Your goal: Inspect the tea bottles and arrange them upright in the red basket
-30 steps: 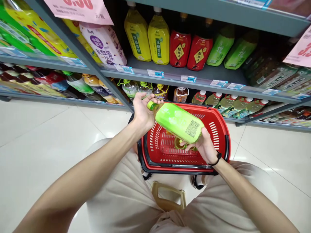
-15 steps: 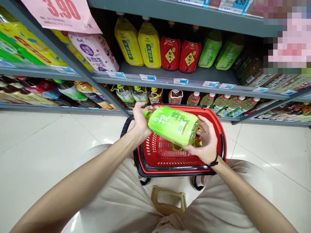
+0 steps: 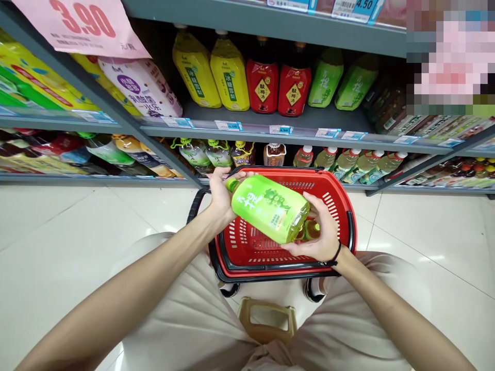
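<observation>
The big bottle (image 3: pixel 268 208) is bright green with white writing and darker green fruit. The basket (image 3: pixel 240 252) is red with black handles (image 3: pixel 350 228). From that bottle, yellow bottles (image 3: pixel 230 77) are at eleven o'clock and red bottles (image 3: pixel 294 85) with yellow diamonds at twelve. At ten, a pink sign (image 3: pixel 83 26) has red numbers. The wristband (image 3: pixel 334 259) at four is black.

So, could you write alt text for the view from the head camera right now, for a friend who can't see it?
A green-labelled bottle is held tilted over a red shopping basket, with the left hand at its cap end and the right hand at its base. Beyond are grey store shelves of drinks, including yellow bottles, red bottles and green bottles.
</observation>
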The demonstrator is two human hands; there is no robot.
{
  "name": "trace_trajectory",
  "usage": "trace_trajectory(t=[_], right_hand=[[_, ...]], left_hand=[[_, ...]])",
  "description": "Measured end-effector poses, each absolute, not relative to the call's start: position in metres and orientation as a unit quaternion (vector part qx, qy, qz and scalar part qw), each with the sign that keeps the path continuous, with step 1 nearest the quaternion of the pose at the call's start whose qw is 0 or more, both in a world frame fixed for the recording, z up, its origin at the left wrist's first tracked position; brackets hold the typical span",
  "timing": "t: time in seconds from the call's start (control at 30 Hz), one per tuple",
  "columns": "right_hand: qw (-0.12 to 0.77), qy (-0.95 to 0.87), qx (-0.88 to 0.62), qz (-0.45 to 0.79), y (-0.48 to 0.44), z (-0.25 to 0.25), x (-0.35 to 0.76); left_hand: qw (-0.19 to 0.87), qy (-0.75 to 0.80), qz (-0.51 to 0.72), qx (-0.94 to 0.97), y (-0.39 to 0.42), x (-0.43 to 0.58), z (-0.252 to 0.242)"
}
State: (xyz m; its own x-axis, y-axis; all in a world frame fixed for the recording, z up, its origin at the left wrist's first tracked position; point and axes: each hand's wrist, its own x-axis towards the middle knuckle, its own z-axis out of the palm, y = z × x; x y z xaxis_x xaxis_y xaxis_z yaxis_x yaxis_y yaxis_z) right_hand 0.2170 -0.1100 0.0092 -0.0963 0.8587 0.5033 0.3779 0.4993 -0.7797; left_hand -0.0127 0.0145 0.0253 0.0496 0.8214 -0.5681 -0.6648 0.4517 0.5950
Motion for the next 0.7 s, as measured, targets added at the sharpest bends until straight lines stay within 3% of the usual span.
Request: trace_trajectory(t=[0.3, 0.57, 0.7], right_hand=[[0.554, -0.403, -0.52, 0.511, -0.102, 0.021, 0.206], [0.466, -0.207, -0.516, 0.688, -0.087, 0.02, 0.213], [0.453, -0.192, -0.489, 0.72, -0.09, 0.016, 0.213]], left_hand=[[0.695, 0.433, 0.544, 0.184, 0.006, -0.008, 0.035], [0.721, 0.378, 0.486, 0.318, -0.003, -0.011, 0.043], [0.656, 0.382, 0.495, 0.422, -0.002, -0.012, 0.045]])
